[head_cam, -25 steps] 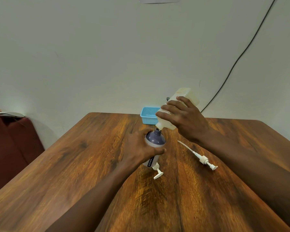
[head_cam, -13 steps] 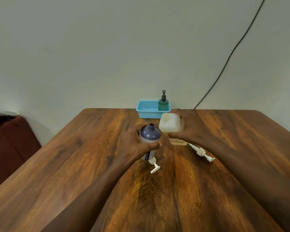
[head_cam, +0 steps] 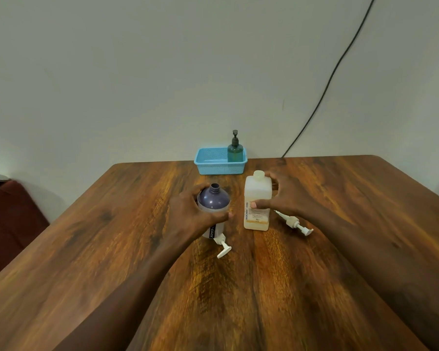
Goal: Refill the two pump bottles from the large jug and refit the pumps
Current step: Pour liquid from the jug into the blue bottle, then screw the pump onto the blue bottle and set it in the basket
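Your left hand (head_cam: 185,214) grips the open purple bottle (head_cam: 213,198) | your right hand (head_cam: 289,198) clasps the upright jug (head_cam: 257,191) just beside it | table (head_cam: 137,249) middle.

Left hand (head_cam: 188,211) grips the purple bottle (head_cam: 213,198) at its shoulder; neck open, upright on the wooden table (head_cam: 112,249). Jug (head_cam: 257,196) upright just beside it, right hand (head_cam: 287,196) thumb on the label, fingers round the far side. Near pump (head_cam: 223,248) lies before the purple bottle; second pump (head_cam: 293,222) lies right of the jug. Green pump bottle (head_cam: 235,150) stands in the blue basket (head_cam: 213,163) at the far edge.
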### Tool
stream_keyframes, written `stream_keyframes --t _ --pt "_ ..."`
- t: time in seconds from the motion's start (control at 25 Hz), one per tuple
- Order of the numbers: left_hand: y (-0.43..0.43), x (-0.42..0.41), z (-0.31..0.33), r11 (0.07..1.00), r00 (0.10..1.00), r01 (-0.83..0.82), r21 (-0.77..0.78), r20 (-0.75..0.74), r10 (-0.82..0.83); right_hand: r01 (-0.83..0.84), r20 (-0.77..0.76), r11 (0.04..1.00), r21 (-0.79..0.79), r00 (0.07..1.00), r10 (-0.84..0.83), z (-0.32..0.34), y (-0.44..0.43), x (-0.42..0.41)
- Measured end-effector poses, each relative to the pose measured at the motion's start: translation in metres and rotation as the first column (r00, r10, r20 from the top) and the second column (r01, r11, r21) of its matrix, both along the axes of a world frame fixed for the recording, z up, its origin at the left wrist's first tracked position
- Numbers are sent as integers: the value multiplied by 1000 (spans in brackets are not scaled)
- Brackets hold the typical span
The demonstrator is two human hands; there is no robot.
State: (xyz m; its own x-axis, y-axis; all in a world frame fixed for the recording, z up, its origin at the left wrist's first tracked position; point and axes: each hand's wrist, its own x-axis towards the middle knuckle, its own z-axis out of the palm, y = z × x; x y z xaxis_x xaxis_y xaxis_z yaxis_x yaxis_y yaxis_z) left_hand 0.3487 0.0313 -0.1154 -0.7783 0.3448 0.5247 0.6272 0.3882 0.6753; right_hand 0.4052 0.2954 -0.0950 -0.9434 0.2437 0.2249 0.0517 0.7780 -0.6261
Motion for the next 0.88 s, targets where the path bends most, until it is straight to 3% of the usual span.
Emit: stream_keyframes --t 0.12,0.32,0.48,0.56,0.64,0.76,0.88 --pt "-4 0 0 1000 1000 -2 -7 -7 2 -7 -9 995 97 1000 8 3 -6 2" --pt "-20 -2 -4 1000 1000 -23 -7 -2 23 -40 -183 950 310 978 100 22 -39 3" --pt "-37 -10 -12 1000 999 -27 -13 20 28 -253 -193 898 361 921 338 22 -64 -7" --pt "-45 -10 -13 999 999 -41 -12 33 42 -394 -117 864 314 887 447 13 -72 -12" --pt "-50 -9 -13 998 997 -66 -2 33 66 -480 61 817 320 871 488 -2 -80 -18" --pt "-57 -10 -13 996 996 -88 9 19 88 -560 323 709 428 828 459 -28 -89 -31" --pt "-62 -13 -14 996 996 -89 1 16 89 -604 454 569 558 796 400 -44 -93 -39"
